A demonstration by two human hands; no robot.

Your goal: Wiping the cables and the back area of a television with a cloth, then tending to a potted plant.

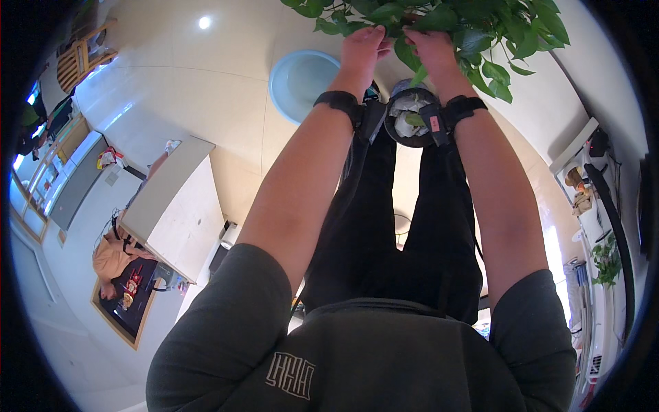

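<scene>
Both of my hands reach up to a leafy green pothos plant at the top of the head view. My left hand has its thumb and index finger pinched together at the lower edge of the leaves; what lies between them is too small to tell. My right hand is among the leaves, its fingertips partly hidden by foliage, and seems to pinch a stem or leaf. Below the hands stands a dark round bin with a pale liner and some green leaf matter in it. Each wrist wears a black strap with a small device.
A light blue plastic basin stands on the tiled floor left of my hands. Further left, another person is beside a white cabinet. A wooden chair is at the far upper left. At the right, a white shelf holds small items.
</scene>
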